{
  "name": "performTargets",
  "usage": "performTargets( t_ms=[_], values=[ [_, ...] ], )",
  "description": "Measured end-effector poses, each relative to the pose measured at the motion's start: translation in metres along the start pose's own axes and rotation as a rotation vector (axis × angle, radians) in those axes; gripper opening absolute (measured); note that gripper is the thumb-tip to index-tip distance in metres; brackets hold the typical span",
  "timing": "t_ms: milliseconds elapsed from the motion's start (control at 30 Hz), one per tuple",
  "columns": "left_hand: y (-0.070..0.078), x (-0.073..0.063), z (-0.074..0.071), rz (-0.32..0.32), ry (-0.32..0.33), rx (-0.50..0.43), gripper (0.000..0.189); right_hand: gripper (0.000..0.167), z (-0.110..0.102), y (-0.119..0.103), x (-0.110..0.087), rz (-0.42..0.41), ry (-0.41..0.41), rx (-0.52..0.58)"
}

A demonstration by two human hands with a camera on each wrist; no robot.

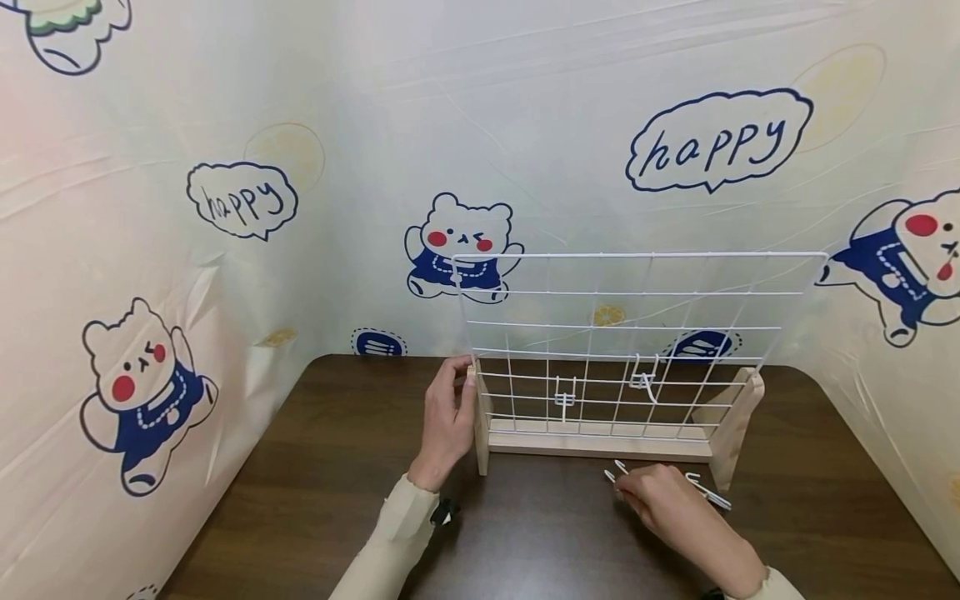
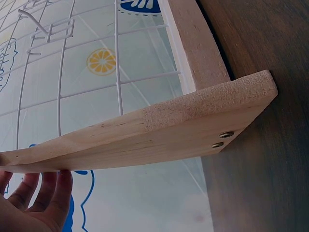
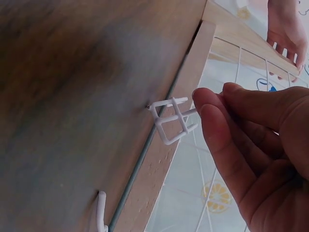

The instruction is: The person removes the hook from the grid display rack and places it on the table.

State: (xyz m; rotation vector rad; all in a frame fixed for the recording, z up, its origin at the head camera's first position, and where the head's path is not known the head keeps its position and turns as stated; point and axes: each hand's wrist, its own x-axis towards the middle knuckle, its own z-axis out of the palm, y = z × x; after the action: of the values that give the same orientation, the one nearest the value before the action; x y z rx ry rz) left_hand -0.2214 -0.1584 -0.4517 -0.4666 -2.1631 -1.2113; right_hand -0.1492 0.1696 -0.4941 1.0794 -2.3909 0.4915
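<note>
A white wire grid rack [image 1: 652, 257] stands on the table in a wooden stand [image 1: 600, 442] with two side boards. My left hand [image 1: 447, 425] holds the upper part of the left side board [image 2: 145, 140]; its thumb is hard to make out in the left wrist view. Between thumb and fingers, my right hand [image 1: 667, 500] pinches a white wire hook [image 3: 166, 121] by its stem, low in front of the stand. Its square back with short prongs sticks out past the fingertips. Two similar hooks hang on the grid, one left [image 1: 564, 400] and one right [image 1: 642, 381].
More white wire hooks [image 1: 712, 496] lie on the brown table [image 1: 540, 525] beside my right hand, partly hidden by it. A printed cloth [image 1: 360, 167] with bears and "happy" bubbles surrounds the table at the back and sides.
</note>
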Motion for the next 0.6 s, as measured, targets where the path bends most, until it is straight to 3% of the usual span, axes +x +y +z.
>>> performTargets(
  t_ms=[600],
  values=[
    [0.0016,-0.0003,-0.0008,-0.013,-0.008,0.004,0.024,0.024,0.0022,-0.0026,-0.0012,0.037,-0.057,0.058]
  ],
)
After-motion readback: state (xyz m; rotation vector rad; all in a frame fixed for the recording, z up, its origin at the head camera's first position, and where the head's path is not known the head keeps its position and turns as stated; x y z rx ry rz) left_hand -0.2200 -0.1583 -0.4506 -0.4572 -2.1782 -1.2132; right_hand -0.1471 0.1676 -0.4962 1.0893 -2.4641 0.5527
